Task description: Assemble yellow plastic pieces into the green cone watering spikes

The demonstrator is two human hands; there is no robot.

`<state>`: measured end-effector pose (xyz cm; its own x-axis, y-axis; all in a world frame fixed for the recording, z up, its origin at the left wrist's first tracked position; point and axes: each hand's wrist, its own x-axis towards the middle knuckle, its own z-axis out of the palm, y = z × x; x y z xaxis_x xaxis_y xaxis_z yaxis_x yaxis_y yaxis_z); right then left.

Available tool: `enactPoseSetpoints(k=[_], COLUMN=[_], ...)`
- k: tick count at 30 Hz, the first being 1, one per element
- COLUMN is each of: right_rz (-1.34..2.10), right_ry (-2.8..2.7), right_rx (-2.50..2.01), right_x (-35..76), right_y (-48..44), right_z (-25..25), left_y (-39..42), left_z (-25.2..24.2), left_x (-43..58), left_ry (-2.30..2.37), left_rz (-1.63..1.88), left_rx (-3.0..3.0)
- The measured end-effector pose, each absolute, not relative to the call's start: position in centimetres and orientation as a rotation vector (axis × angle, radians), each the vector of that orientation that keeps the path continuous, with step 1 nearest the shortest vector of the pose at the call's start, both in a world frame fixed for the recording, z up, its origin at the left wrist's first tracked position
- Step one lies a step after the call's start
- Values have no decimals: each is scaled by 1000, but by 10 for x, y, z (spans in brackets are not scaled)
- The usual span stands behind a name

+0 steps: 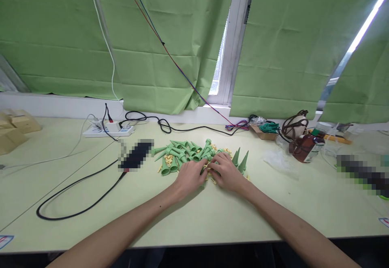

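A heap of green plastic cone-shaped spikes (179, 152) lies on the table in front of me, mixed with small yellow plastic pieces (168, 161). At its near edge, my left hand (191, 175) has its fingers curled and pinched together. My right hand (227, 172) meets it from the right, fingers bent and closed, with the fingertips of both hands almost touching. Whatever sits between the fingertips is mostly hidden. Two green spikes (243, 162) stand point up just beyond my right hand.
A dark blurred device (136, 155) with a black cable lies left of the heap. Behind it is a white power strip (109, 129). To the right are a clear plastic bag (281, 161), a brown bottle (308, 146) and a small cardboard box (263, 133). Yellowish boxes (18, 126) sit far left.
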<state>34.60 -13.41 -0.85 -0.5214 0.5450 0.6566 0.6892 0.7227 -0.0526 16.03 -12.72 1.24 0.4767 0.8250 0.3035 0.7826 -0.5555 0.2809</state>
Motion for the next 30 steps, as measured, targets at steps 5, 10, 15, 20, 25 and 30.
enactPoseSetpoints(k=[5, 10, 15, 20, 25, 30], right_rz=[-268, -301, -316, -307, -277, -282], right_ry=[-2277, -2300, -2328, -2393, -2471, -2528], right_rx=[-948, -929, -891, -877, -933, -1005], right_x=[346, 347, 347, 348, 346, 344], right_y=[-135, -135, -136, -139, -144, -148], right_z=[-9, -6, -1, 2, 4, 4], left_y=[-122, -118, -117, -121, -126, -127], left_z=[9, 9, 9, 10, 10, 8], left_x=[158, 157, 158, 158, 159, 161], left_ry=[1438, 1486, 1514, 1471, 1378, 1282], left_rz=[634, 616, 571, 669, 906, 1069], left_rx=[2666, 2687, 2723, 2708, 2707, 2763])
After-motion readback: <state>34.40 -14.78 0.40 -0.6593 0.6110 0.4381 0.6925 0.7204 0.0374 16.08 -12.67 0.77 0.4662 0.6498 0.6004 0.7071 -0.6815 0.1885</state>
